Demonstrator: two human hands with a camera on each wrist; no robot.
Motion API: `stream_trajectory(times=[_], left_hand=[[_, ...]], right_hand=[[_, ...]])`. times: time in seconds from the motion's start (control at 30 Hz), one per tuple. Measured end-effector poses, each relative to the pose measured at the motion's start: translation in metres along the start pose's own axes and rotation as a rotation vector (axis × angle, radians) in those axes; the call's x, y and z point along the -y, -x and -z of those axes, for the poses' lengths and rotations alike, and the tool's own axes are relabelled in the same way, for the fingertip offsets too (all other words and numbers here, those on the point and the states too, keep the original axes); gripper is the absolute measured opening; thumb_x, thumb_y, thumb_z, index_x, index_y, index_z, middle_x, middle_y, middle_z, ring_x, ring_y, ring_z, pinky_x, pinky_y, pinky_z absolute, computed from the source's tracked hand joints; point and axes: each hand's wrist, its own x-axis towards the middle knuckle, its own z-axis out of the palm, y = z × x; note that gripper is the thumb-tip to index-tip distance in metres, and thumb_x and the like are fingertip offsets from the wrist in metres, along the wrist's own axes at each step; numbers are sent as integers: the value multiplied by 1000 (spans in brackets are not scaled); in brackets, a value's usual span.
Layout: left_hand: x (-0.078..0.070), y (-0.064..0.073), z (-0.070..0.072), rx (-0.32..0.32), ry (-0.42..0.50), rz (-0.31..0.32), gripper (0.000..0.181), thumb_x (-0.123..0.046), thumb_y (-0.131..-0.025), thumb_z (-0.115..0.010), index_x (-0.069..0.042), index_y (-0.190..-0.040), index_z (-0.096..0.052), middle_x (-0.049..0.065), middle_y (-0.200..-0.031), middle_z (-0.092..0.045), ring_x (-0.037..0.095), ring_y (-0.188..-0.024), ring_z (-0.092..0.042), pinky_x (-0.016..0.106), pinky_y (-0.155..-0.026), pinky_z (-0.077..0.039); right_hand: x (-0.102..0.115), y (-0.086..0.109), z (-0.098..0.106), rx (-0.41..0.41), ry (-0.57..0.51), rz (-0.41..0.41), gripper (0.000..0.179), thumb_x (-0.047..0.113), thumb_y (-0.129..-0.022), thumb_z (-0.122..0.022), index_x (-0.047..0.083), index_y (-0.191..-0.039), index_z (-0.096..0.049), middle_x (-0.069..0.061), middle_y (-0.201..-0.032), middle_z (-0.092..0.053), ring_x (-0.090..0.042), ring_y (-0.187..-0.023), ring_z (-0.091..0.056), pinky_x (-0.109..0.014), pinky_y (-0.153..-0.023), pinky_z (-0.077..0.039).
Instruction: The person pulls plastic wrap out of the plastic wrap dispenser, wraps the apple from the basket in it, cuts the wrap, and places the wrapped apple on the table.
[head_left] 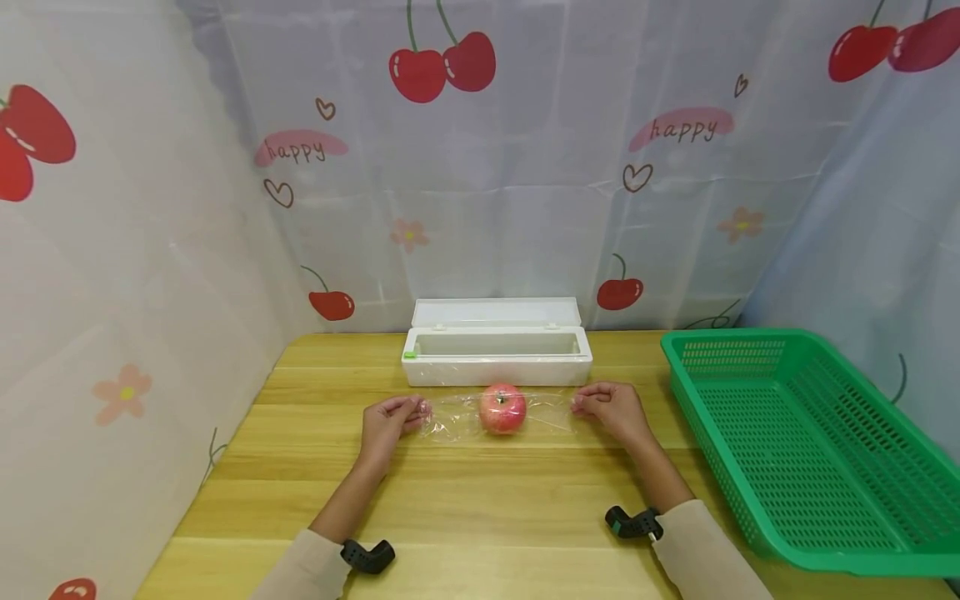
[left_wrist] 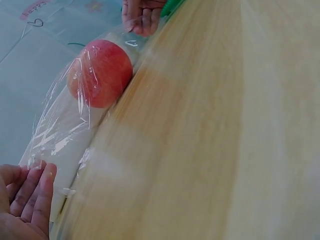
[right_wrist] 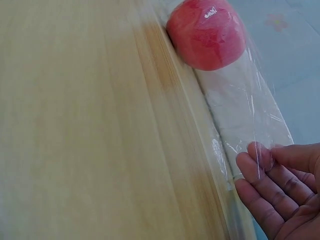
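A red apple (head_left: 502,410) sits midway between the two hands, with clear plastic film (head_left: 452,418) stretched across it and out to both sides. Thumb and fingers of my left hand (head_left: 388,427) pinch the film's left end. At the opposite end, my right hand (head_left: 617,412) pinches the film between thumb and fingertips. Creases in the film (left_wrist: 60,135) run from the apple (left_wrist: 102,75) toward the left fingertips in the left wrist view. The right wrist view has the film (right_wrist: 245,120) drawn between the apple (right_wrist: 207,37) and the right hand (right_wrist: 287,192).
Just behind the apple stands a long white box (head_left: 497,372) with its lid (head_left: 497,312) raised. A green plastic basket (head_left: 750,467) takes up the right side of the wooden table (head_left: 480,517). Printed curtains (head_left: 525,192) enclose the back and sides.
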Motion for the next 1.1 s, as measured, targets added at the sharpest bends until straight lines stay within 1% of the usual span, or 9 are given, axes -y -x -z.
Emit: stream_trajectory(times=[0.23, 0.37, 0.47, 0.6, 0.67, 0.73, 0.8, 0.9, 1.1], left_hand=[[-6, -2, -2, -84, -55, -210, 27, -11, -97, -70, 15, -104, -71, 28, -98, -73, 29, -87, -76, 39, -83, -60], [-10, -1, -5, -149, -140, -325, 24, -11, -97, -70, 12, -103, -73, 30, -102, -72, 32, -94, -75, 28, -83, -59], [-14, 4, -10, -155, -225, -441, 18, -4, -96, -70, 11, -102, -74, 29, -103, -72, 26, -94, -75, 18, -81, -57], [-19, 11, -20, -51, -374, -720, 13, 6, -91, -71, 9, -103, -75, 24, -102, -74, 27, -95, -75, 16, -86, -55], [-21, 14, -26, 56, -464, -856, 20, 9, -88, -73, 6, -108, -75, 22, -107, -74, 32, -100, -73, 21, -92, -54], [-22, 18, -32, 178, -551, -929, 30, 6, -85, -77, 3, -115, -74, 19, -116, -73, 34, -108, -71, 27, -96, -54], [-24, 22, -38, 288, -633, -943, 41, 1, -83, -81, 2, -123, -71, 18, -126, -69, 33, -115, -67, 35, -98, -54], [-24, 28, -47, 404, -752, -884, 55, -11, -85, -83, -1, -135, -64, 13, -141, -61, 29, -128, -59, 45, -102, -51], [-20, 29, -60, 516, -860, -771, 68, -26, -89, -81, -5, -147, -53, 15, -151, -50, 27, -141, -46, 48, -111, -42]], right_hand=[[-3, -5, 1, -13, 16, 19, 18, -8, -93, -66, -22, -103, -65, -25, -88, -74, -26, -77, -75, -40, -75, -62], [-2, -4, 1, -21, 21, 7, 16, -8, -93, -66, -21, -102, -65, -25, -88, -74, -26, -78, -75, -38, -76, -62], [0, -1, 1, -18, 24, -9, 17, -8, -93, -66, -22, -103, -64, -25, -90, -74, -25, -79, -75, -38, -77, -62], [1, 0, -1, -17, 15, -10, 19, -8, -94, -65, -24, -105, -63, -27, -91, -73, -25, -79, -75, -40, -78, -62], [1, 0, -1, -26, 14, -9, 19, -8, -93, -65, -23, -105, -63, -27, -90, -73, -26, -78, -75, -41, -78, -62], [1, 0, -1, -27, 18, -5, 20, -8, -93, -66, -23, -105, -63, -26, -89, -73, -27, -79, -75, -41, -78, -61], [1, 0, -1, -22, 34, -1, 20, -6, -94, -66, -23, -105, -64, -25, -89, -74, -27, -79, -76, -40, -78, -62], [2, -1, -1, -29, 56, 3, 20, -4, -93, -67, -21, -104, -66, -22, -88, -75, -26, -78, -75, -38, -76, -62], [4, -2, 4, -57, 76, -4, 21, -2, -94, -67, -19, -106, -66, -18, -89, -75, -14, -76, -73, -33, -76, -62]])
